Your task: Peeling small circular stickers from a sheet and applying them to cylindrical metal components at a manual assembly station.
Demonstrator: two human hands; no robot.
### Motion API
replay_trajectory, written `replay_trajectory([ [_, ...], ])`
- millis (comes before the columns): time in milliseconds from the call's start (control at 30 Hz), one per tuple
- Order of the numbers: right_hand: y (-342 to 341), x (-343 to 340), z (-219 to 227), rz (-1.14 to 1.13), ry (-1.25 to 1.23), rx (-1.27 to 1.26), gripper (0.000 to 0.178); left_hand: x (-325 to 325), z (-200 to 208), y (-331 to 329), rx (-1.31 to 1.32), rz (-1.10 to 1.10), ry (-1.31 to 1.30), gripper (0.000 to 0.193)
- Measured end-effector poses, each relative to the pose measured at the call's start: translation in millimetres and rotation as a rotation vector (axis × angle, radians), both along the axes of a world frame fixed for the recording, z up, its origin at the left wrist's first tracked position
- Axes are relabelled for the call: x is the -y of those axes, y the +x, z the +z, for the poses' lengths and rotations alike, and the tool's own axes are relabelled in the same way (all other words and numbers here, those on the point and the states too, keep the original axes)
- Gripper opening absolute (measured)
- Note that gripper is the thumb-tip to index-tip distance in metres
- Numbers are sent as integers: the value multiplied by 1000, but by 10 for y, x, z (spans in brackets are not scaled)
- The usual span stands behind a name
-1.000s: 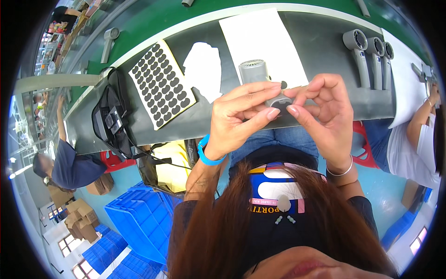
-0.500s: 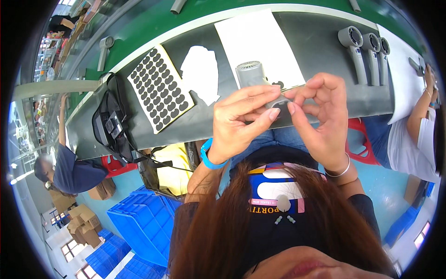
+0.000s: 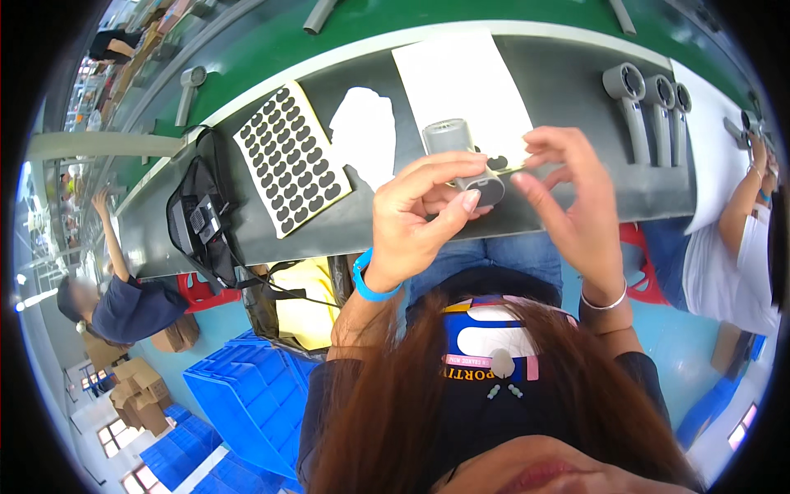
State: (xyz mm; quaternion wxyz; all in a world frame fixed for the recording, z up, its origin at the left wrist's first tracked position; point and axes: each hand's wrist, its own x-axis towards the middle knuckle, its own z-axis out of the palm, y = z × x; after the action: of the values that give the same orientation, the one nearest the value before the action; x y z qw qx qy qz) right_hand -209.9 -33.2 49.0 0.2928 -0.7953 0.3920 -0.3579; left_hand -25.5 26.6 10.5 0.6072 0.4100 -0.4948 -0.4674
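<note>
A grey handheld fan [image 3: 447, 140] is gripped in my left hand [image 3: 420, 206], its round vented head pointing away from me and its handle end turned toward me. A dark bean-shaped sticker [image 3: 490, 193] covers that end, with my left thumb at its edge. Just to the right, my right hand [image 3: 576, 193] is open, thumb and fingers apart, nothing visible between them. Beneath the fan lies a white backing sheet [image 3: 461, 74] with a few dark stickers at its near edge. A full sheet of dark bean-shaped stickers [image 3: 292, 156] lies to the left.
Three grey handheld fans [image 3: 629, 107] lie at the right of the dark table [image 3: 568, 74]. A crumpled white sheet [image 3: 364, 132] and a black bag [image 3: 197, 206] are left. Behind them runs a green conveyor belt [image 3: 411, 12]. People sit on both sides; blue crates [image 3: 247, 395] stand lower left.
My right hand has drawn back to the right from the fan's handle end, and its fingers have spread. The dark sticker there is now in plain sight. The left hand keeps its hold.
</note>
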Motion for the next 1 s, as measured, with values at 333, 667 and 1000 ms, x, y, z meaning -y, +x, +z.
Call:
replay_trajectory([
  [333,553,344,-383,424,67,-40,44,131,113,202,10,-27,44,20],
  [667,809,2220,-571,269,-562,-532,50,686,-31,383,-132,342,14,31],
  [1000,632,2728,-838,28,-634,-364,40,479,-631,473,945,-10,-56,67],
])
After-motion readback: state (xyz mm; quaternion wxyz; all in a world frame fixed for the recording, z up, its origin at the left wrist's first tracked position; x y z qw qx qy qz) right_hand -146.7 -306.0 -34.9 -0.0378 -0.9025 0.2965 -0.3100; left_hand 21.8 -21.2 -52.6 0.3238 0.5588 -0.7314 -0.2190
